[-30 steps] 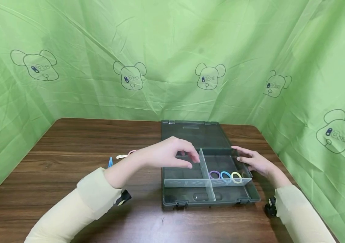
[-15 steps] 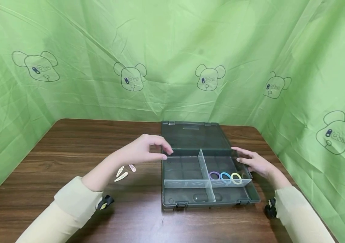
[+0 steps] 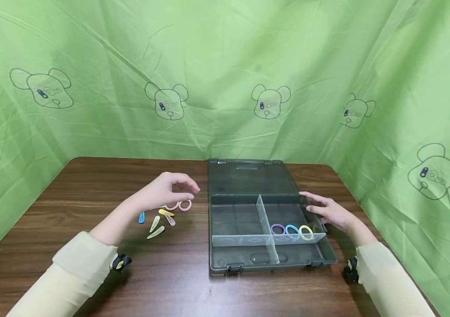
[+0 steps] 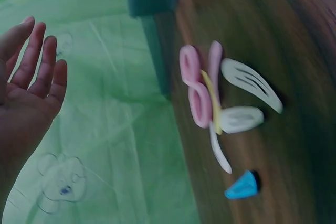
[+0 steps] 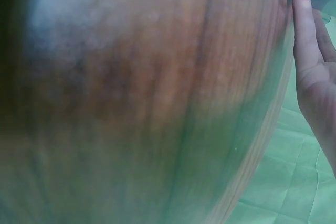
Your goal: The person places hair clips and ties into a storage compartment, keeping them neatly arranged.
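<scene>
My left hand [image 3: 164,192] hovers with loosely bent fingers and nothing in its grasp, just above two pink hair ties [image 3: 190,205]. Below it on the table lie a yellow snap clip [image 3: 166,212], a purple snap clip [image 3: 170,220], two pale snap clips [image 3: 155,233] and a blue one [image 3: 141,217]. The left wrist view also shows a slim white clip [image 4: 220,153]. My right hand [image 3: 331,212] rests against the right side of a grey plastic box [image 3: 248,178] with its lid laid back. Purple, blue and yellow hair ties [image 3: 311,232] stand in its back right compartment.
Clear dividers [image 3: 242,240] split the box into several compartments. The brown wooden table [image 3: 177,281] runs back to a green cloth [image 3: 217,79] that hangs behind and at both sides.
My left hand has moved left from over the box to above the loose hair ties and clips, uncovering several of them. My right hand stays at the box's side.
</scene>
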The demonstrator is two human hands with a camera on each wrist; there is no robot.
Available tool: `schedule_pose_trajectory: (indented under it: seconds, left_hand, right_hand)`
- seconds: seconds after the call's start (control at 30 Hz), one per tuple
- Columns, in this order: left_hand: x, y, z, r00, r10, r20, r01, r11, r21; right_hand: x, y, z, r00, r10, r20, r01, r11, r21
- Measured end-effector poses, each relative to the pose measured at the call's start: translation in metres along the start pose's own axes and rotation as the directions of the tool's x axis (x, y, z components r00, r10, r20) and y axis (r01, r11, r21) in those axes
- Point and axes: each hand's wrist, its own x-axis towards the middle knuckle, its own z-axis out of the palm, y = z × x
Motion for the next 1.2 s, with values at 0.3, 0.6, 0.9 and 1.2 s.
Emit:
schedule_pose_trajectory:
  seconds: [0.3,0.6,0.9,1.2]
  left_hand:
    - [-0.001,-0.039,0.000,0.999,-0.019,-0.050,0.022,0.998,0.061]
    - [0.001,-0.070,0.003,0.999,-0.032,-0.044,0.036,0.993,0.112]
    - [0.009,-0.092,0.009,0.998,-0.031,0.060,0.021,0.988,0.152]
    - [0.016,-0.103,0.013,0.991,-0.049,0.122,0.025,0.981,0.191]
  right_hand:
    - [-0.001,0.002,0.002,1.000,0.009,0.004,-0.009,1.000,-0.014]
    - [-0.002,-0.001,0.001,1.000,0.015,0.002,-0.015,1.000,-0.001]
    - [-0.002,-0.003,0.000,1.000,0.017,-0.006,-0.017,0.999,-0.032]
    - [-0.002,-0.001,0.000,1.000,0.014,-0.007,-0.014,0.999,-0.042]
